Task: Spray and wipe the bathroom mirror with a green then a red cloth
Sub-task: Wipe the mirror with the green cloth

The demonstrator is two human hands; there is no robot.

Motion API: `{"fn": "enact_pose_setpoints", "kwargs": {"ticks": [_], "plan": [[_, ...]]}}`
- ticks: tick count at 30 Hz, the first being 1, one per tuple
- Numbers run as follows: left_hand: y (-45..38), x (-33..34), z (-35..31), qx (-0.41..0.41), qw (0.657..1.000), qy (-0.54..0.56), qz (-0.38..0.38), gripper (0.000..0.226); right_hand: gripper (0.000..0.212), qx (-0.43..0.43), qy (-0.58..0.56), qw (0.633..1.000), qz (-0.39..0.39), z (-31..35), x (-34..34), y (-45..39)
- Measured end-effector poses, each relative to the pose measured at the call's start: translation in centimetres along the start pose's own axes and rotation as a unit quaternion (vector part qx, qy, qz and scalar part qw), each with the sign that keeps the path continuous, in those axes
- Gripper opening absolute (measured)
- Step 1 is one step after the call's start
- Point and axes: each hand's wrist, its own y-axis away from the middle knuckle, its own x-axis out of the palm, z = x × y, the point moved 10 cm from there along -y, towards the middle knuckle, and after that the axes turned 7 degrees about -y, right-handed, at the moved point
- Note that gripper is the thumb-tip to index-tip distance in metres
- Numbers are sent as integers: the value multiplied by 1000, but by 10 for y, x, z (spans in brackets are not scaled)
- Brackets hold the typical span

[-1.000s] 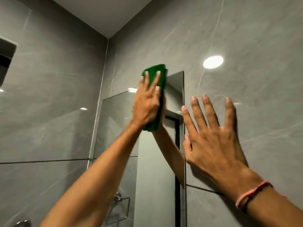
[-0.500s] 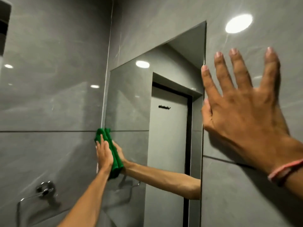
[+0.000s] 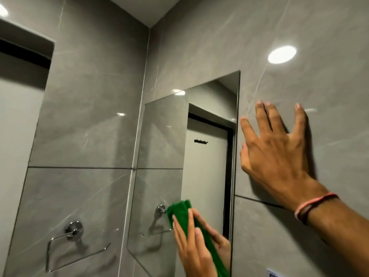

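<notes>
The tiled wall (image 3: 299, 33) is carrying the mirror (image 3: 165, 146). At the mirror's 3 o'clock the right hand (image 3: 279, 154) is lying flat on the tile, fingers splayed, holding nothing. The left hand (image 3: 191, 250), fingers straight, is pressing the green cloth (image 3: 178, 213) against the glass near the mirror's 6 o'clock. To wipe well, I judge the palm should be bearing evenly, sweeping overlapping strokes toward the 5 and 7 o'clock corners, with the bracing hand off the glass. No red cloth is showing.

Glossy grey tiled walls (image 3: 89, 116) meet under a white ceiling (image 3: 143, 9); a chrome towel ring (image 3: 73, 229) hangs low on the left-hand wall.
</notes>
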Motion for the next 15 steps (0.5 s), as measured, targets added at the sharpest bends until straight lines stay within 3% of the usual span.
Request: {"fn": "enact_pose_setpoints", "kwargs": {"ticks": [2, 4, 6, 8, 11, 15], "plan": [[-29, -4, -51, 51, 999, 14, -9, 54, 67, -7, 9, 1000, -13, -10, -2, 5], [-69, 5, -126, 173, 984, 32, 15, 56, 68, -11, 28, 999, -25, -16, -1, 8], [-113, 16, -199, 305, 951, 33, 31, 56, 71, -12, 44, 998, -32, -16, 5, 6], [-163, 24, -245, 381, 924, -6, 28, 56, 71, -15, 49, 997, -50, -14, 9, 0], [-251, 10, -232, 361, 933, 4, -2, 56, 71, -11, 54, 994, -93, -12, 9, -6], [-316, -12, -40, 129, 991, -12, -28, 55, 70, -26, 53, 991, -123, -7, 19, -11]]}}
